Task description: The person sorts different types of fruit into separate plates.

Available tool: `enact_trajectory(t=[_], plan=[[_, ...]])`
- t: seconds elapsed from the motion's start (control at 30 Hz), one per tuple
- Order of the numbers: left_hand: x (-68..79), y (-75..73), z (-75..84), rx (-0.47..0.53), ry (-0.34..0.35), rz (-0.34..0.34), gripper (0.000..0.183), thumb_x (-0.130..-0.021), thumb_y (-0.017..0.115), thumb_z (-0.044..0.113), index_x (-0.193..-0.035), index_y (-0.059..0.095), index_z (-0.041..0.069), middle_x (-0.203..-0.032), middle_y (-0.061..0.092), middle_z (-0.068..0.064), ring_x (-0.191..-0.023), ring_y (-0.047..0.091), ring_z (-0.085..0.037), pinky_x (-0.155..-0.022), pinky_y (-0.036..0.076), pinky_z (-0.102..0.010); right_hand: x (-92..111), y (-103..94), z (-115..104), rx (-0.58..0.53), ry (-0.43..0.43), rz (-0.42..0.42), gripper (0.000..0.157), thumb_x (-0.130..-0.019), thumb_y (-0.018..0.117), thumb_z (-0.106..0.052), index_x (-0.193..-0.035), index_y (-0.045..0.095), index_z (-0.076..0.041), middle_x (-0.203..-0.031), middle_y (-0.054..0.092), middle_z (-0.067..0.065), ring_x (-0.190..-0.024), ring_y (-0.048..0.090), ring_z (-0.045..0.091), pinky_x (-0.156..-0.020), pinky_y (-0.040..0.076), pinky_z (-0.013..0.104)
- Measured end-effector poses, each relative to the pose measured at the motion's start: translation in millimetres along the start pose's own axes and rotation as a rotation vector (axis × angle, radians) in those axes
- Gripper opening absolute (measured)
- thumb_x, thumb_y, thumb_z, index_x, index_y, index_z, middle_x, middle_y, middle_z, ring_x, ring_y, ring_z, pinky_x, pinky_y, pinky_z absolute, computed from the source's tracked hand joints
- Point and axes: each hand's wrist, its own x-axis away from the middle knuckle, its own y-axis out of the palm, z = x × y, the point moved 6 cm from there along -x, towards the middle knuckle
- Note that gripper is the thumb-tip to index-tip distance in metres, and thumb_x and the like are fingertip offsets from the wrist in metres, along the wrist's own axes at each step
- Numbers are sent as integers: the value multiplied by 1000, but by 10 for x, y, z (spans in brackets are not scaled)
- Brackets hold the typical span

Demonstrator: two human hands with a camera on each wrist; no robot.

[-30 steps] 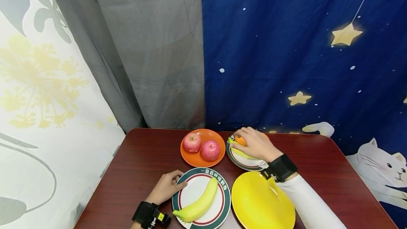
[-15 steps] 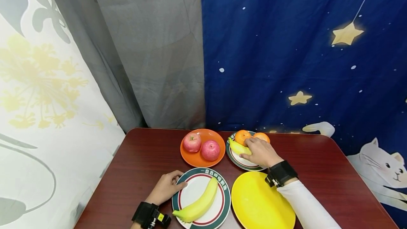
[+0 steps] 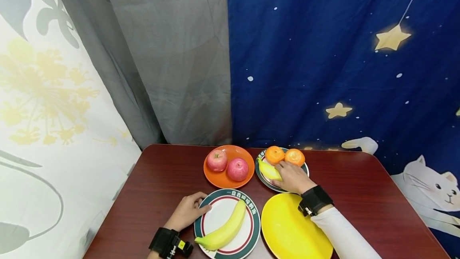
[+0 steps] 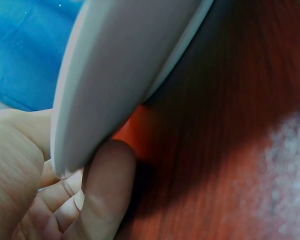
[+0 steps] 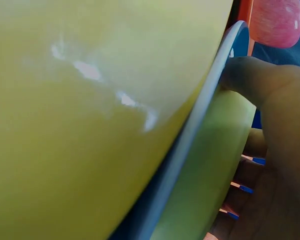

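Observation:
In the head view, my left hand [image 3: 187,211] pinches the left rim of a white plate [image 3: 215,211] with a dark green border. The left wrist view shows the plate's pale underside [image 4: 125,55] between thumb and fingers. A banana [image 3: 226,231] lies across that plate. My right hand [image 3: 294,177] grips a second banana [image 3: 268,170] on a smaller green-bordered plate [image 3: 266,183] farther back. Close up in the right wrist view, the thumb presses one side of this banana [image 5: 205,165], with the fingers along the other. Behind the hand sit two oranges [image 3: 274,155].
An orange plate [image 3: 212,179] with two apples [image 3: 237,169] stands left of the small plate. Below my right forearm lies a yellow plate [image 3: 291,227], beside the large white one. Gray and blue curtains hang behind the dark red table [image 3: 165,171].
My right hand has drawn back from over the oranges, uncovering them, and come down onto the far banana. My left hand has stayed at the plate's rim.

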Motion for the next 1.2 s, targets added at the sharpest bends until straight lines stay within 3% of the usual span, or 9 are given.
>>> enact_trajectory(t=[0.23,0.4,0.57,0.7,0.8,0.97,1.07,1.2], plan=[[8,1,8,0,-5,-3,26,-96,76,34,-114,72,16,-65,44,5,-54,42,-8,-55,31,-21,-6,-78,-10,3,-70,64,56,-89,83,-43,-123,67,-2,-109,68,12,-92,65,28,-84,58,47],[2,3,9,0,0,-3,26,-96,76,34,-114,72,16,-65,44,5,-54,42,-8,-55,32,-21,-25,-329,-103,-43,-104,124,50,-89,83,-40,-120,65,-5,-100,63,6,-82,56,21,-71,52,36],[-3,-1,6,-8,-5,2,24,-96,76,33,-113,72,16,-66,43,6,-55,41,-7,-55,31,-21,-73,-641,-395,-111,-124,199,44,-87,75,-47,-116,61,-17,-82,53,-5,-69,48,12,-58,40,29],[-4,2,0,-6,-6,2,25,-96,76,33,-114,72,16,-66,44,5,-55,41,-8,-55,31,-21,-118,-749,-812,-70,-230,265,46,-88,70,-64,-107,61,-24,-68,47,-11,-57,43,8,-51,31,25],[-4,2,-6,-3,-9,1,26,-96,76,34,-114,72,16,-64,44,5,-54,41,-8,-54,31,-21,-146,-714,-1191,-41,-361,300,49,-86,70,-72,-99,63,-25,-64,44,-13,-53,39,7,-49,25,23],[8,-4,3,0,17,14,24,-96,77,32,-111,72,14,-64,47,8,-53,40,-5,-54,32,-20,-177,-469,-1753,-58,-602,279,46,-85,75,-68,-90,61,-25,-66,43,-13,-56,39,5,-53,21,19],[20,-17,31,-10,85,36,15,-97,74,22,-110,73,14,-74,58,7,-63,48,-1,-63,40,-20,-175,-265,-1982,-49,-707,210,46,-86,74,-68,-88,59,-25,-67,45,-13,-57,39,3,-54,21,17],[31,-36,54,12,174,44,14,-105,64,19,-113,74,14,-88,69,4,-77,57,1,-73,47,-20,-152,-19,-2130,-44,-759,74,42,-88,73,-65,-103,67,-26,-71,51,-15,-59,40,0,-55,23,14]])
